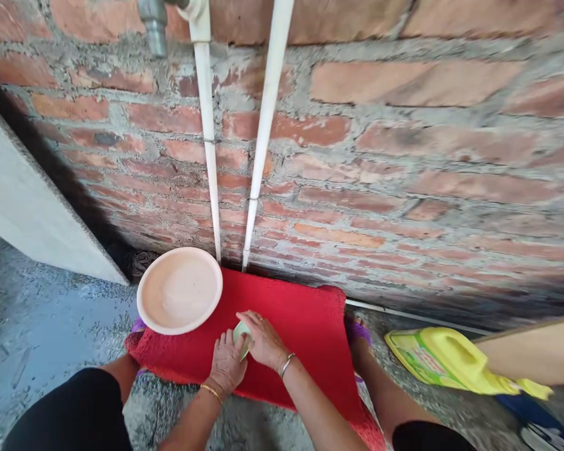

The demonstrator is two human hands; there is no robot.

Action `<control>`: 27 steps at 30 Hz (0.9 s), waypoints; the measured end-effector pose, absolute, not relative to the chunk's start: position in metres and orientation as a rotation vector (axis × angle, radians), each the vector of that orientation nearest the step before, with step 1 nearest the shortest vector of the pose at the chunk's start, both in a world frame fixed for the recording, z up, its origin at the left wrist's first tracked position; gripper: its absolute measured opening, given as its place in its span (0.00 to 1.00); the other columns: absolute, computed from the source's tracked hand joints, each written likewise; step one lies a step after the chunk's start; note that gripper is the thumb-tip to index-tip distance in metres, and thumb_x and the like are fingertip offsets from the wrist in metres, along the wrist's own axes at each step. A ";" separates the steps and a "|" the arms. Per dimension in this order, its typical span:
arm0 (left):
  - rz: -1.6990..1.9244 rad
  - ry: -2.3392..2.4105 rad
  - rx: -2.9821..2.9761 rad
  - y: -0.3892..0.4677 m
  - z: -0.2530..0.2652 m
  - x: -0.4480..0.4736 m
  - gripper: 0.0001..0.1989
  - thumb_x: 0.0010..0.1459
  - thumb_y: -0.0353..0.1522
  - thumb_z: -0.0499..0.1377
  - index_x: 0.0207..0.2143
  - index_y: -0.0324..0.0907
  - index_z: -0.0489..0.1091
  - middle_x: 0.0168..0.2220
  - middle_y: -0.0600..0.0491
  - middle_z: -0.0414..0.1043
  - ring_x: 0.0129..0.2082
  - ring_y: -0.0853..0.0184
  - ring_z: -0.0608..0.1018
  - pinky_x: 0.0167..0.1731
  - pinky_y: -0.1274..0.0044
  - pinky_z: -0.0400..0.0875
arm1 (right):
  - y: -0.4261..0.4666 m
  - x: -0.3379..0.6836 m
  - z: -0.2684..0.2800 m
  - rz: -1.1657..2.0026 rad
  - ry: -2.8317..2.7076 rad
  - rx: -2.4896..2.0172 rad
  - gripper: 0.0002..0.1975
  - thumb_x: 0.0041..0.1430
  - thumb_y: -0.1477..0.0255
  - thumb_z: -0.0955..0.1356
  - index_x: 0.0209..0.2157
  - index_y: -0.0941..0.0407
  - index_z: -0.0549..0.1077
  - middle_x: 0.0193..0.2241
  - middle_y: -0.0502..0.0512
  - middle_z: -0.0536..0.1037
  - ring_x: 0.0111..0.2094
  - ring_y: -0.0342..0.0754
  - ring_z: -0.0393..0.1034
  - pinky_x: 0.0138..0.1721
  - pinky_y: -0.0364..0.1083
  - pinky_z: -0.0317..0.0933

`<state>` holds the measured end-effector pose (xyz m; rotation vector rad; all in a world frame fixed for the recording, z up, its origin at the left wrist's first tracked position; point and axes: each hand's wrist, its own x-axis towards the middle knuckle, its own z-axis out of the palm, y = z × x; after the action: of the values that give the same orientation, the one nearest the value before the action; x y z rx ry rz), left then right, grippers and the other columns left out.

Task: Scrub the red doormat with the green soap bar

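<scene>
A small, pale green, rounded object [241, 333] sits between my two hands, partly covered by fingers, so its exact kind cannot be made out. My left hand [228, 362], with a gold bangle at the wrist, grips its near left side. From the right, my right hand [266, 341] closes over its other side; a silver bangle is on that wrist. Both hands are over a red cloth [301, 335] with thick, rough edges, spread between my legs. On its far left part rests a round, pale pink basin [145, 313].
A brick wall [404, 213] rises in front, with two white pipes [259, 156] and a metal tap [155, 31]. A grey slab [51, 207] leans at left. Right of my leg lies a yellow jug [444, 357] near a tan board [536, 351] and a blue shoe [538, 423].
</scene>
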<state>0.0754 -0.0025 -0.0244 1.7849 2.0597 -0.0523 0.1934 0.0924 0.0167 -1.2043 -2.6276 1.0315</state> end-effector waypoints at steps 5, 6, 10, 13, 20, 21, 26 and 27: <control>-0.079 1.679 1.897 -0.019 0.006 0.071 0.30 0.52 0.33 0.59 0.59 0.45 0.61 0.61 0.47 0.64 0.60 0.59 0.66 0.63 0.66 0.57 | 0.028 0.219 0.028 1.101 -2.726 -1.408 0.39 0.47 0.80 0.63 0.64 0.57 0.61 0.61 0.63 0.66 0.62 0.55 0.58 0.62 0.54 0.52; -0.078 1.621 1.913 -0.023 0.009 0.073 0.30 0.51 0.33 0.59 0.58 0.46 0.61 0.60 0.47 0.65 0.60 0.60 0.67 0.62 0.67 0.57 | 0.020 0.226 0.029 1.110 -2.728 -1.445 0.39 0.47 0.79 0.64 0.64 0.56 0.61 0.62 0.62 0.66 0.62 0.55 0.58 0.62 0.54 0.52; -0.094 1.433 1.994 -0.038 0.019 0.086 0.32 0.50 0.35 0.61 0.58 0.48 0.60 0.60 0.48 0.65 0.58 0.61 0.69 0.61 0.68 0.61 | -0.004 0.245 0.032 1.221 -2.771 -1.575 0.42 0.46 0.73 0.69 0.65 0.56 0.60 0.63 0.65 0.64 0.64 0.60 0.56 0.64 0.57 0.48; -0.144 1.332 2.014 -0.044 0.032 0.085 0.34 0.52 0.40 0.61 0.61 0.50 0.57 0.62 0.47 0.63 0.61 0.58 0.67 0.60 0.64 0.62 | -0.014 0.246 0.035 1.248 -2.773 -1.545 0.43 0.43 0.72 0.70 0.64 0.55 0.61 0.63 0.65 0.64 0.64 0.60 0.56 0.65 0.56 0.47; -0.299 1.740 1.777 -0.035 0.058 0.018 0.36 0.58 0.45 0.55 0.68 0.52 0.52 0.68 0.42 0.54 0.67 0.48 0.58 0.60 0.52 0.56 | -0.012 0.240 0.038 0.923 -2.428 -1.924 0.30 0.48 0.71 0.71 0.56 0.53 0.69 0.50 0.60 0.74 0.52 0.55 0.69 0.52 0.47 0.60; -0.337 1.858 1.741 -0.033 0.057 0.007 0.34 0.60 0.44 0.53 0.68 0.51 0.52 0.68 0.41 0.53 0.67 0.47 0.57 0.60 0.52 0.56 | -0.010 0.243 0.036 0.851 -2.365 -2.008 0.30 0.51 0.70 0.70 0.57 0.52 0.68 0.50 0.59 0.73 0.51 0.54 0.69 0.52 0.47 0.60; -0.541 2.146 1.645 -0.025 0.031 -0.018 0.32 0.63 0.41 0.52 0.68 0.48 0.53 0.67 0.37 0.54 0.65 0.45 0.60 0.54 0.52 0.63 | -0.009 0.255 0.024 0.710 -2.300 -2.276 0.35 0.56 0.65 0.68 0.65 0.51 0.59 0.51 0.63 0.71 0.51 0.58 0.69 0.50 0.52 0.59; -0.565 2.163 1.624 -0.025 0.023 -0.016 0.34 0.62 0.42 0.53 0.69 0.48 0.51 0.67 0.36 0.53 0.64 0.44 0.60 0.52 0.52 0.66 | -0.010 0.256 0.024 0.726 -2.318 -2.294 0.37 0.55 0.64 0.69 0.66 0.50 0.57 0.52 0.63 0.71 0.52 0.58 0.68 0.50 0.53 0.59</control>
<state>-0.0157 -0.0255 0.0233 1.6244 2.1635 -0.5651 0.2559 -0.0096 0.0236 -2.2942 -2.3180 0.7256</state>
